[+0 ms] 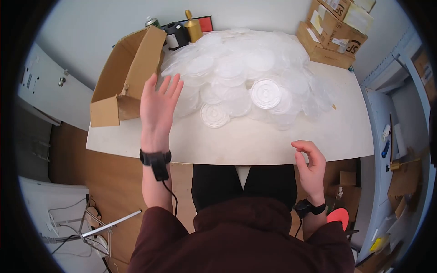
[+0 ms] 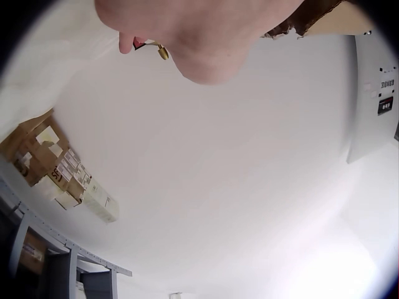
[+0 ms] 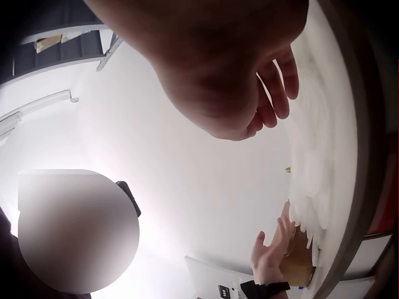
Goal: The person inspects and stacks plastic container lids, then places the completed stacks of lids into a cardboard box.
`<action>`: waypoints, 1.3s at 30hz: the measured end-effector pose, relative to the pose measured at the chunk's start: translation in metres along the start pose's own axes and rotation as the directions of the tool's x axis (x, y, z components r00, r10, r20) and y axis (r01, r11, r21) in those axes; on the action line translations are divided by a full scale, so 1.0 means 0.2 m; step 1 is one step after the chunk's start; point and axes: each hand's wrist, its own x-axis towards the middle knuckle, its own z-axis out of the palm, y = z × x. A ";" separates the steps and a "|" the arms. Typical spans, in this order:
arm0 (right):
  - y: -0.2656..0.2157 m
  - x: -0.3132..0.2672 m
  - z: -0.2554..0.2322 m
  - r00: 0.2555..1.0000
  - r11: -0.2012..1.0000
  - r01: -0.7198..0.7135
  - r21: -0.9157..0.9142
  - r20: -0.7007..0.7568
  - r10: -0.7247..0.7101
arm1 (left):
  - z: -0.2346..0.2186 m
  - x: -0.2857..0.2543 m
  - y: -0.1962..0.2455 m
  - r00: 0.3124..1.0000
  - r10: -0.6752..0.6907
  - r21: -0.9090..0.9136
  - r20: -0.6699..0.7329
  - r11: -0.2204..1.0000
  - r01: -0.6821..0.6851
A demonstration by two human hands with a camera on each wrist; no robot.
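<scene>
In the head view my left hand [image 1: 158, 107] is raised beside the cardboard box [image 1: 129, 73], palm up, fingers straight and holding nothing. My right hand [image 1: 312, 166] hovers over the table's front edge at the right, its fingers loosely bent and nothing between them. A wide heap of clear round plastic lids [image 1: 227, 68] spreads over the middle and back of the white table [image 1: 191, 143]. One lid [image 1: 266, 93] lies face up on top of the heap, and another lid [image 1: 215, 115] rests at its front left. The left wrist view shows only part of my left hand [image 2: 206, 31].
At the back left stand a black container [image 1: 176, 35] and a gold pestle-like object [image 1: 193, 29]. Stacked shipping boxes [image 1: 334, 34] occupy the back right corner. A grey shelving unit [image 1: 387, 123] runs along the right side. A white door [image 1: 57, 86] is at the left.
</scene>
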 end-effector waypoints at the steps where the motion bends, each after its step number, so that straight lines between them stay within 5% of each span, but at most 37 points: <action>1: 0.06 -0.02 -0.03 0.998 0.998 -0.031 0.063 -0.043 0.034 | -0.03 -0.07 0.00 1.000 -0.018 0.014 0.016 1.000 0.018; 5: 0.16 0.01 -0.09 0.984 0.997 -0.050 0.056 -0.170 0.059 | 0.04 -0.37 -0.09 0.974 0.144 0.306 0.175 0.932 -0.193; 7: 0.19 0.05 -0.11 0.976 0.999 -0.040 -0.021 -0.215 0.034 | -0.05 -0.56 -0.17 0.881 0.003 0.154 0.474 0.984 -0.087; 9: 0.22 0.07 -0.10 0.971 0.992 -0.013 -0.127 -0.237 -0.017 | 0.13 -0.74 -0.28 0.540 -0.031 0.095 0.841 0.991 -0.090; 11: 0.25 0.07 -0.06 0.969 0.987 -0.022 -0.158 -0.246 -0.018 | 0.26 -0.82 -0.35 0.254 -0.049 0.028 0.966 0.996 0.084; 14: 0.27 0.07 -0.03 0.961 0.974 -0.015 -0.227 -0.274 -0.049 | 0.41 -0.95 -0.41 0.269 -0.155 0.090 0.951 0.967 0.238; 16: 0.27 0.07 -0.02 0.957 0.965 -0.008 -0.262 -0.281 -0.069 | 0.42 -0.96 -0.51 0.259 0.060 -0.132 0.964 0.953 0.271; 20: 0.26 0.09 0.00 0.960 0.910 0.054 -0.411 -0.228 -0.160 | 0.49 -0.96 -0.49 0.315 -0.057 -0.063 0.947 0.931 0.358; 23: 0.26 0.09 0.00 0.962 0.898 0.062 -0.436 -0.214 -0.171 | 0.50 -0.91 -0.51 0.273 -0.070 -0.043 0.960 0.920 0.388; 26: 0.26 0.10 0.01 0.960 0.889 0.069 -0.453 -0.212 -0.183 | 0.50 -0.92 -0.62 0.177 0.075 -0.138 0.981 0.916 0.377; 28: 0.26 0.10 0.00 0.957 0.882 0.074 -0.466 -0.214 -0.194 | 0.51 -1.01 -0.76 0.365 0.483 -0.566 0.796 0.808 0.162; 29: 0.26 0.10 0.01 0.958 0.883 0.071 -0.463 -0.216 -0.190 | 0.52 -0.96 -0.70 0.362 0.487 -0.569 0.794 0.806 0.162; 31: 0.27 0.10 0.01 0.958 0.884 0.075 -0.462 -0.214 -0.193 | 0.54 -0.84 -0.55 0.125 0.044 -0.090 0.991 0.914 0.395; 32: 0.26 0.10 0.01 0.959 0.881 0.067 -0.468 -0.215 -0.187 | 0.53 -0.85 -0.53 0.124 0.048 -0.093 0.991 0.916 0.389; 34: 0.26 0.10 0.01 0.959 0.880 0.064 -0.471 -0.214 -0.184 | 0.50 -0.89 -0.50 0.242 -0.044 -0.071 0.969 0.891 0.448; 39: 0.25 0.10 0.01 0.960 0.880 0.057 -0.471 -0.215 -0.177 | 0.41 -0.85 -0.53 0.152 -0.029 -0.039 0.988 0.903 0.427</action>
